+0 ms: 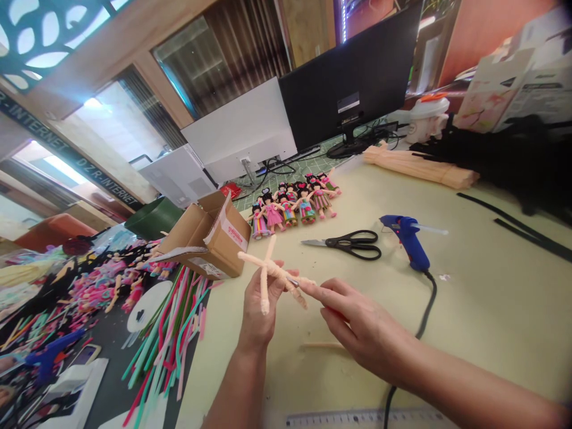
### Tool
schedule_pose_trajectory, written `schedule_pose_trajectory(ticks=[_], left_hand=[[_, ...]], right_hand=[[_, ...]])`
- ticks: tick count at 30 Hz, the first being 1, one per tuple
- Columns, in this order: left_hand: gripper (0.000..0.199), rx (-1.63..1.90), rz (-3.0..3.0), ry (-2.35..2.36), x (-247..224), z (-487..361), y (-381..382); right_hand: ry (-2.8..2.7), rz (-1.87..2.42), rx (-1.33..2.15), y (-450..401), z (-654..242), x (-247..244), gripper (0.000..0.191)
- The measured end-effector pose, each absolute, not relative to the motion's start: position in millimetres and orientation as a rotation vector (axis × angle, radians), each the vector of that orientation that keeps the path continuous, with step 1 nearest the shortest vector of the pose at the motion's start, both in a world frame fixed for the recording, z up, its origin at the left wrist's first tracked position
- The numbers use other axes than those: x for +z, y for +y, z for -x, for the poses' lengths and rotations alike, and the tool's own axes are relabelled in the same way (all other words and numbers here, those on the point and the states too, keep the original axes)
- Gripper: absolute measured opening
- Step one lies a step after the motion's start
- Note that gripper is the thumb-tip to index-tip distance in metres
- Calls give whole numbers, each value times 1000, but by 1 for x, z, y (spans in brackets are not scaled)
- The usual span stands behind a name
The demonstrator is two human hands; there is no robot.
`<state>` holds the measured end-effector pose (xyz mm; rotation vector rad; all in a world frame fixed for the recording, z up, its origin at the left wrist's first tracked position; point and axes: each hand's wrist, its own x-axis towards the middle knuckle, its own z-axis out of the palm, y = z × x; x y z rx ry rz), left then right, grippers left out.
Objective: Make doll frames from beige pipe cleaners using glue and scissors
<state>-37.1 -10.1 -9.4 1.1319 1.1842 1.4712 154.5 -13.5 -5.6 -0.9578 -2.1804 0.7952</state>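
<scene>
While pinching the peach pipe-cleaner figure (273,275) at its crossing, gripping with the left hand (260,310), fingers pressed together around the twisted middle, thumb on the near side. Holding it raised above the table (482,298), well off the surface. Running the figure's long axis from about ten o'clock, where a limb tip points at the cardboard box (210,238), down to four o'clock, where the other end is meeting the right hand (357,325). Reaching in from four o'clock with that right hand, index finger and thumb stretched out and closing on the lower-right limb, touching it or nearly so; hard telling whether truly pinching. Sitting closer to the crossing: the left hand. Lying at one o'clock from both hands, apart: scissors (351,243) and a blue glue gun (409,241). Standing beyond at twelve o'clock: a row of finished dolls (292,205).
</scene>
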Motion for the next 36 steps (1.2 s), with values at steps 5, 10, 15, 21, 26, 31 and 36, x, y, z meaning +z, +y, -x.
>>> schedule_pose_trajectory(ticks=[5, 10, 15, 21, 26, 31, 36], left_hand=[[34, 1471, -1147, 1189, -11, 37, -8], [33, 1475, -1092, 1186, -13, 36, -7], [37, 1479, -987, 1183, -13, 35, -7], [36, 1511, -918, 1144, -11, 36, -5], [37, 1507, -881, 1138, -15, 39, -4], [35, 1488, -924, 1126, -17, 38, -4], [35, 1470, -961, 1113, -16, 36, -5]], right_hand=[[-2192, 985, 831, -13, -155, -7, 59], [-2152, 989, 871, -12, -154, -10, 57], [-1830, 955, 1499, -5, -159, -2, 44], [-1223, 921, 2151, 0, -165, 6, 42], [-1412, 945, 1929, 0, -163, 7, 41], [-1928, 923, 1152, -5, -159, 2, 41], [-2094, 936, 880, -8, -157, -6, 51]])
